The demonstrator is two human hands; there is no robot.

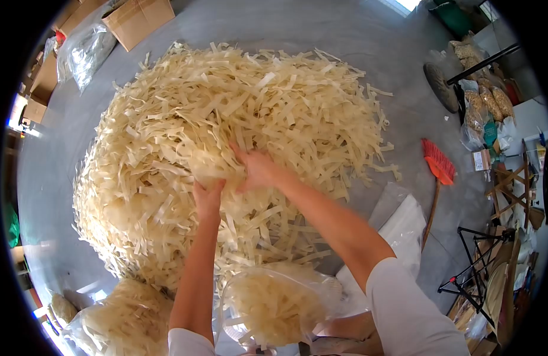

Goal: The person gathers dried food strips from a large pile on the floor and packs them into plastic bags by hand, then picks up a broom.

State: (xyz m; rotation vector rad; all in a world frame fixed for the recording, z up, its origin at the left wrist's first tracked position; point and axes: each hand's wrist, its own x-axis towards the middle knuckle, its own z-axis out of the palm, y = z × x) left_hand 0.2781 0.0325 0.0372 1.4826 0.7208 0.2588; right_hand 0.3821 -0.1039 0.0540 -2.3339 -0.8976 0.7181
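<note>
A large heap of flat, pale yellow, translucent strips [309,113] covers the floor ahead of me. Both hands are sunk into its front middle, with a bunch of strips [205,160] gathered between them. My left hand [208,200] grips the near side of the bunch, its fingers partly buried. From the right, my right hand [261,169] closes around the bunch, slightly blurred, with its fingertips among the strips. Close to my body, a clear plastic bag [277,302] stands partly filled with the same strips. Another filled clear bag [122,320] sits to its left.
White plastic bags [404,228] lie on the floor at right, beside a red broom [439,163]. A black folding frame [478,270] and a round stand base [441,88] are farther right. Cardboard boxes [137,22] and clear plastic wrap [87,56] sit at upper left.
</note>
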